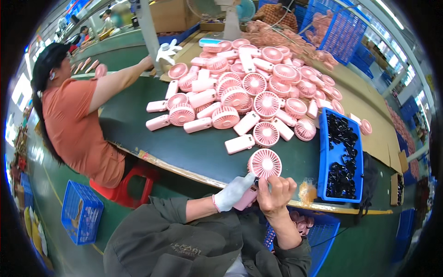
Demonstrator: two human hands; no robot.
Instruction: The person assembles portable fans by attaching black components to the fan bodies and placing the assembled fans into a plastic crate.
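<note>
A pink handheld fan (265,163) is held at the table's near edge, its round grille facing up and its handle (246,198) pointing toward me. My left hand (232,191), in a pale glove, is closed around the handle. My bare right hand (275,194) pinches at the neck just below the grille. A small black part (257,181) shows there between the fingers of both hands; its shape is mostly hidden. Beyond my hands lies a large heap of pink handheld fans (235,98). To the right stands a blue tray (323,152) of small black parts (342,131).
At the left a co-worker in an orange shirt (74,108) sits on a red stool (138,187), one arm reaching across the table. A blue crate (325,235) with pink parts stands below my right arm. Another blue crate (83,212) sits on the floor.
</note>
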